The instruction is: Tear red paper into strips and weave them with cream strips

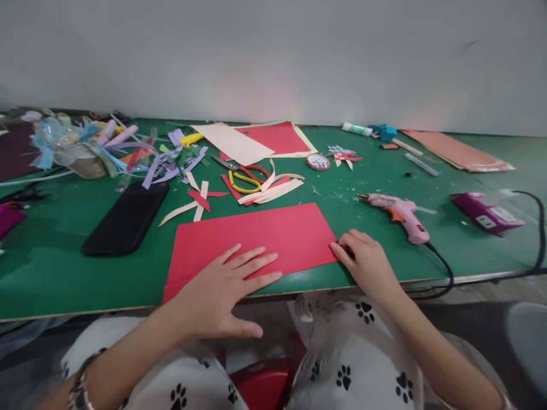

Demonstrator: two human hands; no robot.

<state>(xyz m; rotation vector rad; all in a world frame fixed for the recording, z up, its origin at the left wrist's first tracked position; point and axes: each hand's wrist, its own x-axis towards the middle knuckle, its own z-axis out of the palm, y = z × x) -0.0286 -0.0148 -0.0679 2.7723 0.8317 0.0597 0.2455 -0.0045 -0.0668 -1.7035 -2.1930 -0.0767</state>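
A sheet of red paper (256, 230) lies along the table's front edge, its lower left corner reaching over the edge. My left hand (231, 290) rests flat on it with fingers spread, the thumb pointing out past the table edge. At the sheet's right end my right hand (363, 259) is closed, thumb and curled fingers pinching the corner. Just beyond the sheet are strips of red and cream paper (273, 193), scissors (245, 177) with yellow and red handles, and a small woven piece of strips (200, 199).
To the right lie a pink glue gun (401, 213) with its cord and a purple box (487, 212). A black phone-like slab (128, 219) is at left, near a heap of paper scraps (81, 142). Paper sheets (273, 139) and a glue stick (356, 130) sit by the wall.
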